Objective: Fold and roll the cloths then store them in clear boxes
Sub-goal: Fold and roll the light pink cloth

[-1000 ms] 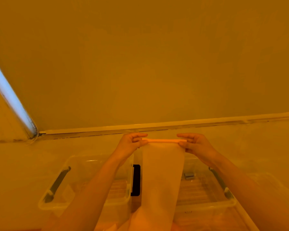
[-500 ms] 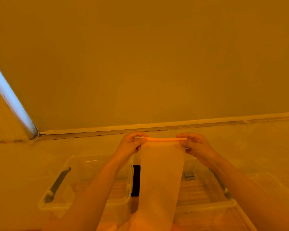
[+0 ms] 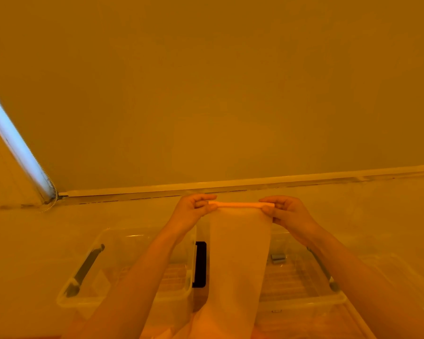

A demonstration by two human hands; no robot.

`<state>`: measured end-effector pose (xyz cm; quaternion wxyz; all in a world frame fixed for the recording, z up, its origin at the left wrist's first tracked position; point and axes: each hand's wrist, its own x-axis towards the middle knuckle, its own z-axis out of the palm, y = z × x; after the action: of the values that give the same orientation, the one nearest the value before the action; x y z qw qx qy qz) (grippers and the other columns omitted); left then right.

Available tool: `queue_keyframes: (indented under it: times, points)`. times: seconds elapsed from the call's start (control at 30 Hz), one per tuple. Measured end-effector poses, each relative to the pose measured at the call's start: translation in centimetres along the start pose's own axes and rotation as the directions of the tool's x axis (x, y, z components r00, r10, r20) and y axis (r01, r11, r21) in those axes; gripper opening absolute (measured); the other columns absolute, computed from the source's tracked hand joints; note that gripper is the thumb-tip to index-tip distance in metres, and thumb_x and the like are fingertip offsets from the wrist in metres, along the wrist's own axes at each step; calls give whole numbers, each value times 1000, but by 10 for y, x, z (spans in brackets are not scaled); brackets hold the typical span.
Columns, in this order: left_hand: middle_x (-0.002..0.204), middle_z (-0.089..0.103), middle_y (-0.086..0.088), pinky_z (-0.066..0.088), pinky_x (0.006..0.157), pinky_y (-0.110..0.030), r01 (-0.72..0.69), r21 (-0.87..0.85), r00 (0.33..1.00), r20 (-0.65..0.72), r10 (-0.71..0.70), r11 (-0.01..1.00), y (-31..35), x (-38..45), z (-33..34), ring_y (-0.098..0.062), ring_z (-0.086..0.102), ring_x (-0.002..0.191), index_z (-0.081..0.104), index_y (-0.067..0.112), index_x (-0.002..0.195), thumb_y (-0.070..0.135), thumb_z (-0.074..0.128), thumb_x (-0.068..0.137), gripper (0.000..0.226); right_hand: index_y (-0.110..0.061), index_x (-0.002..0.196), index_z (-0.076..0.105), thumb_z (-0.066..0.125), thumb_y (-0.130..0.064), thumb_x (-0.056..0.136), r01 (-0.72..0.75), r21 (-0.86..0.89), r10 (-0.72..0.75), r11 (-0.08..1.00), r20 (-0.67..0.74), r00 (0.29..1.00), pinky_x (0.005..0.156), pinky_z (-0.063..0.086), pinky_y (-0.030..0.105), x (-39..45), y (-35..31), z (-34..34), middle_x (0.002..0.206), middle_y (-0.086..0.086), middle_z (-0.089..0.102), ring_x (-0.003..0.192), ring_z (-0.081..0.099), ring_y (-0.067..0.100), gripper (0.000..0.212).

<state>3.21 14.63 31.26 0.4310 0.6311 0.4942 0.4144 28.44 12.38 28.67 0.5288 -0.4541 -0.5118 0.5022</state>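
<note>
Since a second ago our left hand and right hand have turned the cloth edge into a thicker roll, each pinching one end above the clear boxes, so next we keep rolling evenly.

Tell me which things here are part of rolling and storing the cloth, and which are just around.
Part of the job:
cloth, its top edge rolled
left hand and right hand, pinching the roll's ends
left clear box
right clear box

Just around:
wall
bright strip at left
</note>
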Motion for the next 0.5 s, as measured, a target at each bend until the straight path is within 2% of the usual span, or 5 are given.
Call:
queue_keyframes:
  times: [0.1, 0.23, 0.37, 0.5]
  points:
    - [77, 68, 7, 40, 52, -9, -4, 40, 1000, -15, 5, 999, -1, 0, 0, -1, 52, 62, 69, 23, 95, 17, 65, 86, 12, -12, 96, 66, 58, -6, 88, 10, -55, -8, 998, 36, 999, 67, 56, 29, -1, 1, 0, 90, 8, 70, 83, 68, 23, 12]
    - [62, 59, 3, 36, 44, -11, 8, 24, 1000, 9, -8, 1000, -2, 0, 0, -2, 48, 49, 64, 16, 99, 15, 57, 92, 10, -15, 95, 66, 57, -8, 90, 38, -64, -35, 997, 46, 998, 65, 55, 27, -3, 1, 3, 91, 7, 68, 79, 68, 17, 13]
    - [65, 56, 2, 34, 48, -16, 18, -92, 999, 31, -15, 996, -3, 0, 1, -6, 45, 53, 65, 18, 97, 13, 56, 92, 12, -14, 96, 69, 56, -1, 88, 55, 39, -56, 998, 28, 998, 67, 56, 27, -3, -4, 7, 92, 6, 68, 82, 65, 18, 20]
    - [60, 59, 7, 31, 46, -16, 0, -230, 1000, 16, 4, 973, -3, 2, 1, -5, 42, 52, 72, 22, 92, 6, 57, 90, 22, -11, 98, 68, 53, 4, 87, 11, 81, -13, 997, 22, 1000, 79, 55, 34, -1, -9, 9, 96, 5, 68, 87, 64, 18, 24]
